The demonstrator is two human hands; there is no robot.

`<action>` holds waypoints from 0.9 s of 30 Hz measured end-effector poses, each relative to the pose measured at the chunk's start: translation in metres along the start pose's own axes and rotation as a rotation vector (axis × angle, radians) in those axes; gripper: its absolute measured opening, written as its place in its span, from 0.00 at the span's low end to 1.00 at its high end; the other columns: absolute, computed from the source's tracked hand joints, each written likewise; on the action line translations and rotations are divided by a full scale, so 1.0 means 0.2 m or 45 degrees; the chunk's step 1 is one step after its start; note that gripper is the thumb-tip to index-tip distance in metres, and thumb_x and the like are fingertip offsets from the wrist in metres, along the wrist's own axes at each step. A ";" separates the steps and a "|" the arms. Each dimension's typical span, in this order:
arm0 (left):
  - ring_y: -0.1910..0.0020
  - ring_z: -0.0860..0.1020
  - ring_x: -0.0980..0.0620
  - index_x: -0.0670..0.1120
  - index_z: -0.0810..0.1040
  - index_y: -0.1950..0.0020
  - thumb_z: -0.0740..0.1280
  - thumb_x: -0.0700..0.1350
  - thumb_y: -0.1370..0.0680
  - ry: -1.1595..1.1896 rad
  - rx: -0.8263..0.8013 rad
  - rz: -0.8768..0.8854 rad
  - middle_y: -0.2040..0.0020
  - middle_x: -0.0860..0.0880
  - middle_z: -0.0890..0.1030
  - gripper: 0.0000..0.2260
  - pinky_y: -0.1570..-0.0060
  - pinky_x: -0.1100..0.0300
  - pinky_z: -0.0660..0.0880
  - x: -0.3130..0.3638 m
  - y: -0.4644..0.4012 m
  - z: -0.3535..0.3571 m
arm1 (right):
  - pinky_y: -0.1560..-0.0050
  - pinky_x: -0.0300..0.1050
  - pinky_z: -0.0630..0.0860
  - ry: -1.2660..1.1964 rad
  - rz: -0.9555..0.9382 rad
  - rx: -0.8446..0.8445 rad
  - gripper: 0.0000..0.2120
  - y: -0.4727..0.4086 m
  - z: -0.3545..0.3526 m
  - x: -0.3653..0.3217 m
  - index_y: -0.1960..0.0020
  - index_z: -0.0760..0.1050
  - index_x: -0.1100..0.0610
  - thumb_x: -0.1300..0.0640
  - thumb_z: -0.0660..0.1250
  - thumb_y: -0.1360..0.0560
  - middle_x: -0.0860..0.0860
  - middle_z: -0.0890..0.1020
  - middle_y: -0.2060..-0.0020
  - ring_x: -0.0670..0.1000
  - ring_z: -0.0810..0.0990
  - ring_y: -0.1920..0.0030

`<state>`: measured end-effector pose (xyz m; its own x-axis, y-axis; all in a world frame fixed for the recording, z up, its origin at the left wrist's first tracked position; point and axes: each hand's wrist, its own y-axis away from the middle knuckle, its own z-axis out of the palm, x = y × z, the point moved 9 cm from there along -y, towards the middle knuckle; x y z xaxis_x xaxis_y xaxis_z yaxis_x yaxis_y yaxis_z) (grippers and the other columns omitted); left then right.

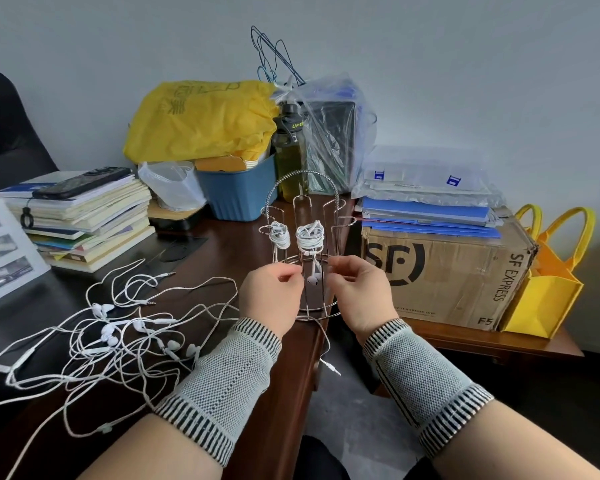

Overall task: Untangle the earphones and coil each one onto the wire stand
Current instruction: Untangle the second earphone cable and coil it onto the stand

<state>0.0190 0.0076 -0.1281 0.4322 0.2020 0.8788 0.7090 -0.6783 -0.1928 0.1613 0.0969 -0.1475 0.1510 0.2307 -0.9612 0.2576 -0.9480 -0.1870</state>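
White cords sit coiled on 2 arms of the wire stand (305, 237), both hands, left hand (271, 299) and right hand (357, 296), pinching another earphone (313, 279) there, while a tangle (118, 341) waits on the desk (257, 244).

Earphones, loose tangle (118, 337) left of the left grip (274, 292): white cable and buds. Coiled earphones (309, 237) just beyond the grips: white. Wire stand (305, 216): bare silver metal. Counter (229, 251): dark reddish-brown wood. Wrist sleeves (229, 375): pale grey mesh knit, cuffs banded in black-and-white stripes. Plastic bag (201, 119) far beyond the left grip: yellow, faint printed characters. Tub (239, 192) beneath it: blue. Bottle (290, 150): olive-green, black cap. Carton (447, 271) right of the right grip (357, 289): brown cardboard, black lettering. Folders (426, 216) atop it: blue. Tote bag (548, 282) farthest right: yellow, orange lining.
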 end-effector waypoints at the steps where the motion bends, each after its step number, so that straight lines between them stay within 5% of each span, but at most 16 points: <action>1: 0.55 0.83 0.52 0.48 0.86 0.50 0.68 0.43 0.25 -0.024 0.004 0.022 0.58 0.50 0.86 0.08 0.48 0.57 0.78 -0.01 0.01 0.01 | 0.49 0.50 0.81 0.020 -0.012 -0.026 0.09 0.01 0.02 -0.01 0.48 0.79 0.52 0.61 0.68 0.27 0.47 0.84 0.55 0.46 0.82 0.55; 4: 0.54 0.82 0.53 0.49 0.85 0.51 0.68 0.42 0.24 -0.047 0.028 0.080 0.58 0.52 0.85 0.07 0.49 0.59 0.78 -0.01 0.03 0.01 | 0.44 0.47 0.78 0.110 -0.052 -0.080 0.14 0.02 0.06 -0.02 0.40 0.77 0.54 0.59 0.69 0.26 0.47 0.81 0.49 0.46 0.80 0.51; 11: 0.48 0.80 0.54 0.52 0.82 0.40 0.64 0.47 0.20 -0.172 -0.027 0.266 0.47 0.53 0.84 0.12 0.48 0.63 0.74 0.06 0.06 0.04 | 0.50 0.52 0.81 -0.045 0.018 -0.093 0.06 0.00 0.10 0.00 0.50 0.78 0.54 0.61 0.69 0.26 0.51 0.83 0.57 0.49 0.82 0.58; 16: 0.53 0.81 0.51 0.54 0.80 0.36 0.62 0.50 0.19 -0.243 -0.037 0.332 0.52 0.50 0.85 0.13 0.50 0.60 0.75 0.07 0.06 0.05 | 0.56 0.48 0.81 -0.220 0.053 -0.131 0.08 -0.02 0.11 0.03 0.53 0.79 0.56 0.67 0.66 0.27 0.52 0.83 0.60 0.50 0.80 0.61; 21: 0.50 0.81 0.51 0.52 0.83 0.42 0.62 0.51 0.19 -0.229 -0.012 0.355 0.50 0.52 0.85 0.12 0.49 0.58 0.76 0.07 0.04 0.06 | 0.69 0.39 0.76 -0.454 0.148 -0.148 0.08 -0.04 0.10 0.05 0.53 0.79 0.61 0.71 0.63 0.26 0.55 0.82 0.64 0.47 0.79 0.69; 27: 0.64 0.77 0.50 0.51 0.84 0.55 0.62 0.50 0.20 -0.225 -0.016 0.341 0.65 0.50 0.82 0.12 0.63 0.58 0.70 0.03 -0.01 0.09 | 0.59 0.39 0.79 -0.170 -0.110 0.017 0.11 -0.03 0.07 0.02 0.60 0.78 0.52 0.68 0.66 0.26 0.50 0.83 0.62 0.48 0.82 0.61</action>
<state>0.0301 0.0216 -0.1306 0.6935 0.1342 0.7079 0.5505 -0.7325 -0.4005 0.1478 0.1002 -0.1528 0.0008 0.2809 -0.9597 0.2510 -0.9291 -0.2717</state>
